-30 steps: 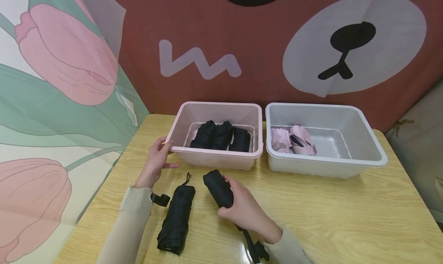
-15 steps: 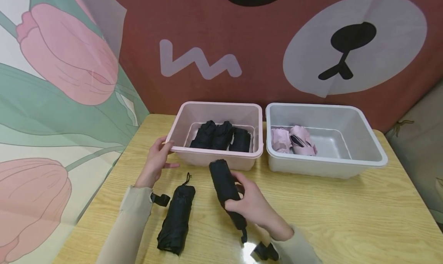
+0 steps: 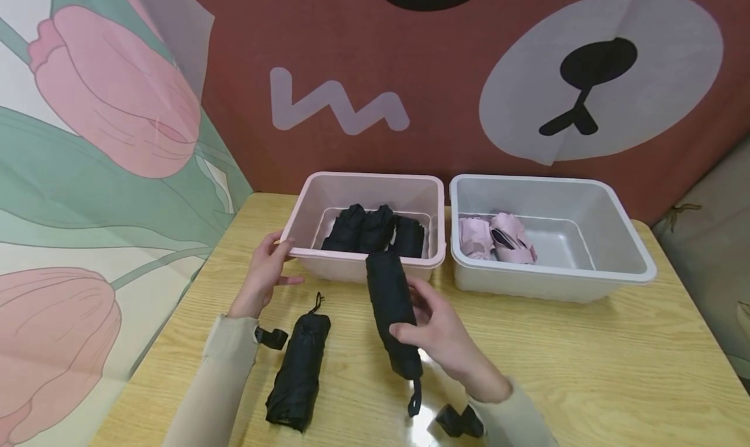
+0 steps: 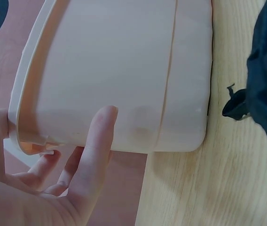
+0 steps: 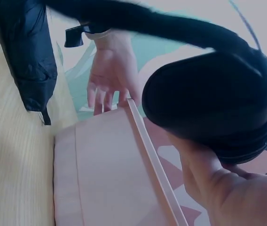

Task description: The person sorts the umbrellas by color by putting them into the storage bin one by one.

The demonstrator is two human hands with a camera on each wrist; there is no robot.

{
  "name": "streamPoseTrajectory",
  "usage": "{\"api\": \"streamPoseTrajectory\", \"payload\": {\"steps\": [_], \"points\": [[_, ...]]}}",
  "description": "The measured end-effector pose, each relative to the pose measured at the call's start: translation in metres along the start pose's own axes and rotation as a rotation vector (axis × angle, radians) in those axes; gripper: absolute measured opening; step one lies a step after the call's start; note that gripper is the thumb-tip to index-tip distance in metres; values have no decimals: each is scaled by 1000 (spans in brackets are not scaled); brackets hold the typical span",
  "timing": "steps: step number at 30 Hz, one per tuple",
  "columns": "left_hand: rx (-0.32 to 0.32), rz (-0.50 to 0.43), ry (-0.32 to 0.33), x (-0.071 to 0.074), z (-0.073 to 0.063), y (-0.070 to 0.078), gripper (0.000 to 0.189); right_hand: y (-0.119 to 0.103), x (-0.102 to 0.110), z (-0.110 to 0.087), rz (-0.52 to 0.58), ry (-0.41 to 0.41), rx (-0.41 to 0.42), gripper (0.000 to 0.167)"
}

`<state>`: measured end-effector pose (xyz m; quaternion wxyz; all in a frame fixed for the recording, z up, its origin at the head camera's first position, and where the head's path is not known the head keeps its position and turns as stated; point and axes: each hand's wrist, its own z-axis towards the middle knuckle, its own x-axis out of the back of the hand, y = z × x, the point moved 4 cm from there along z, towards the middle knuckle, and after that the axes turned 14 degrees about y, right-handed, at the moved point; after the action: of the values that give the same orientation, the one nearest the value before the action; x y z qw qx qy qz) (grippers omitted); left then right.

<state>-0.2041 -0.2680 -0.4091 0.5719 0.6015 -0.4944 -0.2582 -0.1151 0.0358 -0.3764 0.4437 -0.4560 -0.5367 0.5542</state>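
Observation:
My right hand [image 3: 448, 336] grips a folded black umbrella [image 3: 388, 304] around its side, thumb on the near face. The umbrella slants upward over the table, its top overlapping the front rim of the pink bin [image 3: 357, 270] in the head view; a wrist loop dangles from its lower end. At that bin's left front corner, my left hand [image 3: 265, 271] pinches the rim, with one finger [image 4: 100, 134] stretched along the outer wall. Several folded black umbrellas [image 3: 375, 231] lie side by side inside the pink bin. Another black umbrella [image 3: 300, 365] lies on the table between my forearms.
To the right of the pink bin stands a light grey bin [image 3: 551, 284] holding two folded pink umbrellas [image 3: 512, 239] at its left end. Both bins sit on a wooden table [image 3: 586, 362] near its back edge, before a printed cloth backdrop [image 3: 445, 108].
My right hand has lifted the black umbrella and turned it more upright, moving it slightly right and toward the pink bin. My left hand has stayed on the bin's rim.

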Motion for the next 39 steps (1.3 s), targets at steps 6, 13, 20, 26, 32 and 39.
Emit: {"api": "streamPoseTrajectory", "payload": {"steps": [6, 13, 20, 26, 32, 39], "points": [[6, -7, 1, 0, 1, -1, 52, -3, 7, 3, 79, 35, 2, 71], [10, -2, 6, 1, 3, -2, 52, -11, 17, 6, 101, 59, -34, 71], [11, -13, 5, 0, 4, -1, 52, -21, 25, 8, 149, 47, -67, 70], [15, -15, 3, 0, 4, 0, 52, -30, 31, 13, 131, 32, -22, 72], [9, -7, 1, -1, 3, 1, 51, -39, 37, 21, 202, 28, -11, 73], [21, -1, 7, 0, 3, 0, 51, -48, 45, 31, 302, 79, -10, 69]]}}
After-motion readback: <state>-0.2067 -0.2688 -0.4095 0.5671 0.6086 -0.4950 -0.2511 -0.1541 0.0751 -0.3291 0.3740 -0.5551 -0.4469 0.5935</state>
